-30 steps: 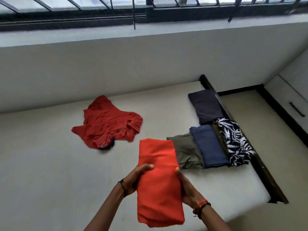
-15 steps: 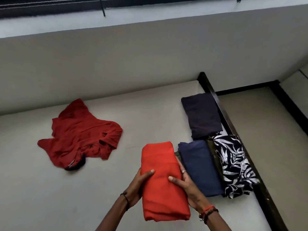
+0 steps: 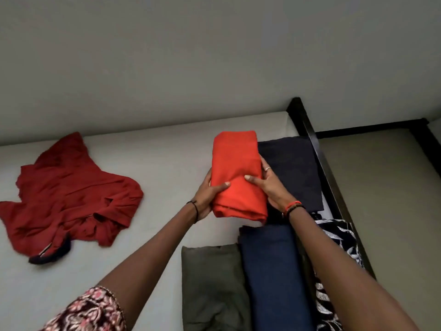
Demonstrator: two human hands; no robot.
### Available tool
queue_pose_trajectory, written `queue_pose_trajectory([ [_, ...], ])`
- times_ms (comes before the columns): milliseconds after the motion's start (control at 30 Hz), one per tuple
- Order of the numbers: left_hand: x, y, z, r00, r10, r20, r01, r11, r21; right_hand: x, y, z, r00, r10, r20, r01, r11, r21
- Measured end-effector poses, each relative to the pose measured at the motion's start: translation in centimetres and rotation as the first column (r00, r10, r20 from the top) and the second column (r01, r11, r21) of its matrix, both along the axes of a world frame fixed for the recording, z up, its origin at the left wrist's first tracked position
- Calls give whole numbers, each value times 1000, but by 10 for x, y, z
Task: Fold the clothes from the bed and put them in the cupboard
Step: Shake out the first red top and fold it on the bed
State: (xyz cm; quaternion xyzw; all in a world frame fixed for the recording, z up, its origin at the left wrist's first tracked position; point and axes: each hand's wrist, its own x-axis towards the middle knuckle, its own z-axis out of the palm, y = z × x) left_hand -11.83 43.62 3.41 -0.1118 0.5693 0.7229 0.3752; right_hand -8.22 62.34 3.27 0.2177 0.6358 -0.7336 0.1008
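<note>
1. Folded orange cloth bundle (image 3: 237,175): a thick oblong packet, held between both hands over the far right part of the pale mattress (image 3: 155,163). Whether its underside touches the mattress cannot be told.
2. Left hand (image 3: 206,197): grasps the bundle's left edge, thumb laid across the top, fingers curled beneath.
3. Right hand (image 3: 272,185): grasps the right edge, thumb on top, fingers wrapped along the side; a ring shows on one finger.
4. Folded black garment (image 3: 296,170): lies flat just right of the bundle, partly under the right hand.
5. Folded navy-blue garment (image 3: 272,271): lies nearer the camera, below the bundle.
6. Folded olive-green garment (image 3: 210,283): touches the navy one on its left.
7. Black-and-white leaf-print garment (image 3: 338,240): lies at the mattress's right edge, partly hidden by the right forearm.
8. Crumpled dark-red shirt (image 3: 69,194): unfolded, spread on the left of the mattress, well apart from the folded pieces.
9. Dark wooden bed frame (image 3: 319,158): borders the mattress on the right, beside the beige floor (image 3: 393,211).
</note>
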Motion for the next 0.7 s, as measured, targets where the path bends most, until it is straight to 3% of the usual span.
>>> queue_pose_trajectory([
  [100,-8,11,-32,998,49,33,-42,978,-203,-12,12,-33,988,97,123,-124,964,234],
  [167,0,13,-52,999,12,-42,-26,935,-355,-7,9,-51,979,143,142,-188,900,394],
  [267,14,15,-65,994,92,-64,-109,929,-353,0,-4,-56,994,46,101,-94,833,545],
  [400,31,13,-65,983,160,91,-128,950,-285,13,-12,-59,999,6,41,-31,754,656],
  [567,37,17,-59,998,49,-40,-62,881,-469,31,-25,-64,998,-9,58,-36,686,727],
  [700,29,19,-56,1000,-7,-17,-3,849,-528,27,-27,-59,992,1,126,-93,681,726],
])
